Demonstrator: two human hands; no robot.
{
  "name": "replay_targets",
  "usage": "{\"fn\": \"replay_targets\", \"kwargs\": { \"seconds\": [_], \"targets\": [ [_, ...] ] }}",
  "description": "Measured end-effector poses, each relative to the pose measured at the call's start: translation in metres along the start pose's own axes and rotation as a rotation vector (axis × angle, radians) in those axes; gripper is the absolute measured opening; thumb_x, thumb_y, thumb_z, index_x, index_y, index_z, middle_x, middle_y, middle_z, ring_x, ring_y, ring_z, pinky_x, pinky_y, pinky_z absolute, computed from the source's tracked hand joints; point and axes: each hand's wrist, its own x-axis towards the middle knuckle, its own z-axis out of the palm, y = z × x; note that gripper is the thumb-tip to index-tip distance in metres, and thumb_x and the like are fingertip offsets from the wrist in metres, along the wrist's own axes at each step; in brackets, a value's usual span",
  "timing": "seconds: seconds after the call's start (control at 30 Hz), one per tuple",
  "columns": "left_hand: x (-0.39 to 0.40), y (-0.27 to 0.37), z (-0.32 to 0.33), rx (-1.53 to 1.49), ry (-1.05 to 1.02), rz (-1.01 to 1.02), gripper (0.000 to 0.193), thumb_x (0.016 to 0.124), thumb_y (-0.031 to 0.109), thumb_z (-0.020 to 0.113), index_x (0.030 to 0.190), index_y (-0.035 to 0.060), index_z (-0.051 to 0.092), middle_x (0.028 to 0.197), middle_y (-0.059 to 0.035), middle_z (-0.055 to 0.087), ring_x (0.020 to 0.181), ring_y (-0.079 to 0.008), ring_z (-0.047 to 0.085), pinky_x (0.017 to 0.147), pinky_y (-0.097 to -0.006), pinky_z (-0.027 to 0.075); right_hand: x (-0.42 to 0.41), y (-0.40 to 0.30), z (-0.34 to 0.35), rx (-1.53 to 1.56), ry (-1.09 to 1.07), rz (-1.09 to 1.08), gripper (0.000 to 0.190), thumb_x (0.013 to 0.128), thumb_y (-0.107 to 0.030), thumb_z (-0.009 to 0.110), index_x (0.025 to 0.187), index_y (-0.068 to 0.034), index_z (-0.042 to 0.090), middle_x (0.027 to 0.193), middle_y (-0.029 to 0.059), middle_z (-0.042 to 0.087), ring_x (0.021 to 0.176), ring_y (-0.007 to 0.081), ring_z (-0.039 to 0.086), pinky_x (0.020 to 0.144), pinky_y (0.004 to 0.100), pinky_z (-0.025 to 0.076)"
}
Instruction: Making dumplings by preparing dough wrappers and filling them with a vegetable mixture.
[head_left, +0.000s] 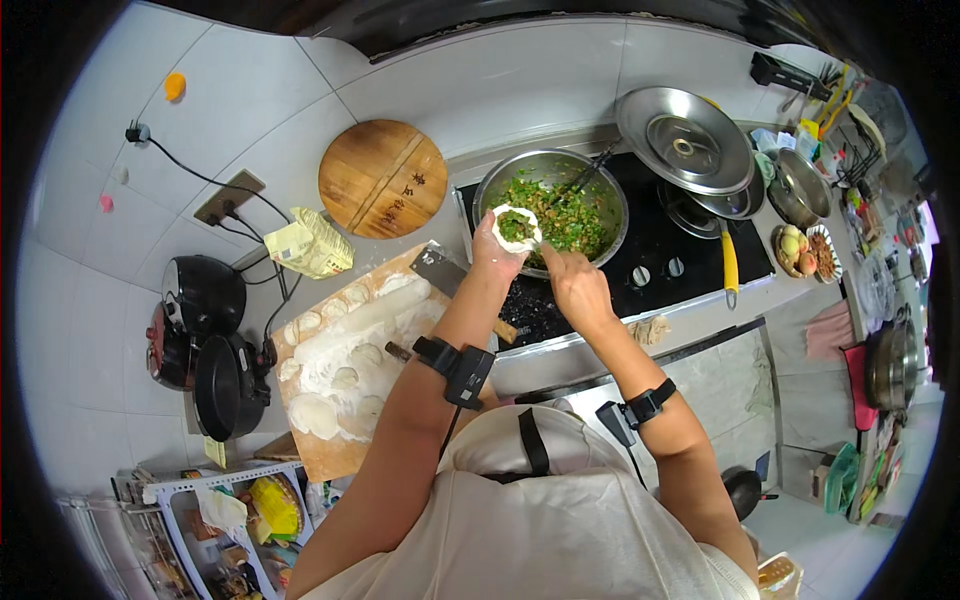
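My left hand (495, 251) holds up a round dough wrapper (517, 229) with green chopped filling on it, at the near left rim of a steel mixing bowl (616, 244). Beside it, my right hand (577, 285) is closed at the bowl's near edge; whatever it grips is mostly hidden. Chopped green and brown filling (574, 225) lies in the bowl, with dark utensils (592, 171) leaning in it. To the left, a floured wooden board (322, 461) bears a long dough roll (364, 319), small dough pieces (346, 377) and a flattened wrapper (313, 416).
A cleaver (439, 268) lies between board and black cooktop (637, 232). Behind are a round wooden lid (382, 180) and a flour bag (309, 244). A large steel lid (684, 141), a yellow-handled pan (729, 262) and a fruit basket (781, 262) stand right. Black pans (225, 386) are at left.
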Motion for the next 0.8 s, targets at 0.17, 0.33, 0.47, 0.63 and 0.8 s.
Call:
{"fn": "replay_targets", "kwargs": {
  "seconds": [0.17,0.33,0.47,0.63,0.8],
  "targets": [
    [0.001,-0.004,-0.003,-0.001,-0.068,-0.028,0.044,0.097,0.041,0.031,0.119,0.0078,0.050,0.119,-0.0137,0.056,0.110,-0.0327,0.053,0.096,-0.0526,0.040,0.002,0.003,-0.014,0.135,0.151,0.083,0.029,0.080,-0.003,0.055,0.108,-0.004,0.059,0.081,0.0181,0.063,0.075,0.0330,0.063,0.063,0.0431,0.050],
    [-0.001,-0.002,-0.006,0.003,-0.086,-0.005,0.042,0.096,0.041,0.036,0.117,0.0081,0.051,0.116,-0.0135,0.058,0.107,-0.0322,0.055,0.093,-0.0525,0.042,0.012,0.025,-0.012,0.160,0.067,0.364,0.020,0.083,-0.007,0.054,0.101,-0.005,0.063,0.080,0.0214,0.064,0.072,0.0388,0.062,0.065,0.0452,0.050],
    [-0.011,-0.005,0.001,-0.024,-0.104,-0.032,0.041,0.096,0.040,0.037,0.116,0.0079,0.052,0.115,-0.0135,0.058,0.107,-0.0326,0.055,0.093,-0.0521,0.043,0.014,0.049,0.003,-0.011,-0.120,0.386,0.014,0.081,-0.013,0.054,0.081,-0.003,0.063,0.068,0.0211,0.063,0.068,0.0375,0.063,0.064,0.0456,0.052],
    [-0.020,-0.003,0.004,-0.033,-0.146,-0.029,0.041,0.095,0.039,0.039,0.116,0.0063,0.052,0.115,-0.0150,0.057,0.107,-0.0331,0.055,0.093,-0.0511,0.043,0.019,0.060,0.012,-0.225,-0.364,0.317,0.016,0.081,-0.019,0.055,0.078,-0.006,0.065,0.077,0.0173,0.065,0.076,0.0336,0.063,0.068,0.0432,0.051],
    [-0.029,-0.003,0.012,-0.056,-0.152,-0.035,0.040,0.095,0.038,0.039,0.116,0.0057,0.052,0.115,-0.0153,0.058,0.106,-0.0330,0.055,0.093,-0.0509,0.043,0.021,0.053,0.003,-0.264,-0.162,0.117,0.011,0.079,-0.013,0.057,0.079,-0.007,0.066,0.079,0.0137,0.063,0.080,0.0298,0.060,0.071,0.0405,0.050]
  ]
}}
